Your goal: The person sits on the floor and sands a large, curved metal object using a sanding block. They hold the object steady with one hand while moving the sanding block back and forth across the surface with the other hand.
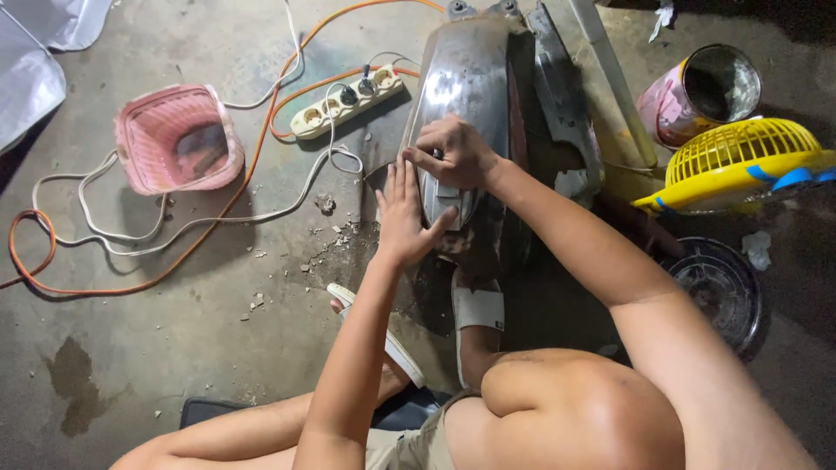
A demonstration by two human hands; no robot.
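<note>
- Metal panel [466, 78] lying on the concrete floor [174, 348], centre, running from near to far.
- Left hand [403, 218] flat and spread on the panel's near left edge, fingers straight, gripping nothing.
- Right hand [453, 152] just beyond it, curled, fingertips pinched against the panel; anything held there too small to tell.
- Pink basket [178, 137] far left, power strip [348, 100] and orange cable [131, 278] between.
- Yellow fan [740, 161] and paint can [701, 91] right.

Single head-worn view, looking steeply down, close over the hands [431, 187], floor [174, 348] edges perhaps dim
</note>
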